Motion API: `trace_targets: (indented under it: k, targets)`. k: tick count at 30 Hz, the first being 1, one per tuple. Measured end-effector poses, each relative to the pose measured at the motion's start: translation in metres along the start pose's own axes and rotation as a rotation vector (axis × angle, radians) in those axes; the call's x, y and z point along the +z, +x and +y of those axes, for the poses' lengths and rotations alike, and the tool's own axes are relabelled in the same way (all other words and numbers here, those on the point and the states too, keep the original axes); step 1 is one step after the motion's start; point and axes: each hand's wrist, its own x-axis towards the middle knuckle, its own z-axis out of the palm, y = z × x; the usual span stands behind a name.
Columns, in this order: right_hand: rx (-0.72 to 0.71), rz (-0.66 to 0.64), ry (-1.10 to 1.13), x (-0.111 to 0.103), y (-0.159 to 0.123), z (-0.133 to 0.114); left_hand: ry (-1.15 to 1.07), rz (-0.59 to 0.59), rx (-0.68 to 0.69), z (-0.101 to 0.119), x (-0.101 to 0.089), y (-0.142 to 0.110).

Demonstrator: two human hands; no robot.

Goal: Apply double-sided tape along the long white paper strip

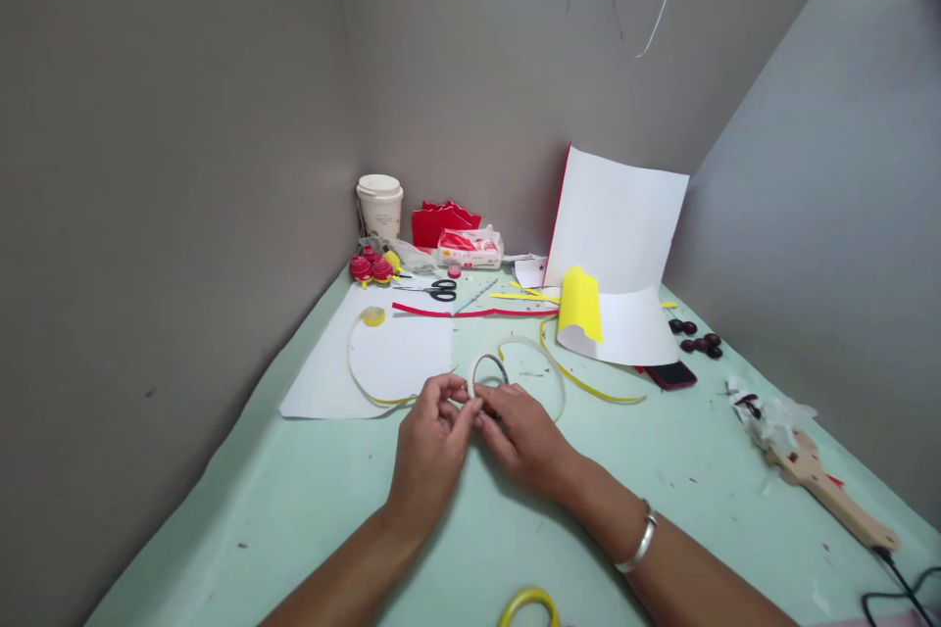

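My left hand (pixel 432 446) and my right hand (pixel 525 436) meet above the table, fingertips almost touching. Between them stands a thin white ring (pixel 472 372) with a dark inner edge, like a roll of narrow tape. Fingers of both hands are pinched at its lower side, and the exact grip is partly hidden. A yellow-and-white paper strip (pixel 351 358) curls out to the left of my left hand, its far end rolled into a small yellow coil (pixel 372 316). Another curled strip (pixel 560 382) loops behind my right hand.
Scissors (pixel 443 290), a red strip (pixel 477 313) and a white sheet (pixel 323 377) lie beyond my hands. Farther back are a lidded cup (pixel 380 206) and a tissue pack (pixel 470 250). Curved card (pixel 618 216), a phone (pixel 670 375) and a glue gun (pixel 830 490) are rightward; a yellow ring (pixel 529 598) is near.
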Motion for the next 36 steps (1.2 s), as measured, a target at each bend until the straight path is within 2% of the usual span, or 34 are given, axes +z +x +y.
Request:
trace_targets:
  k: [19,25,36]
  targets:
    - [-0.002,0.004,0.015,0.0003,-0.002,0.0009,0.071,-0.011,0.011,0.0061,-0.002,-0.0006]
    - [0.002,0.008,0.026,-0.0001,-0.0022,0.0006,0.007,-0.019,-0.001,0.006,-0.0022,-0.0004]
    - [0.061,0.093,0.081,0.0001,-0.0028,0.0061,-0.08,0.006,-0.001,-0.001,-0.0036,0.0052]
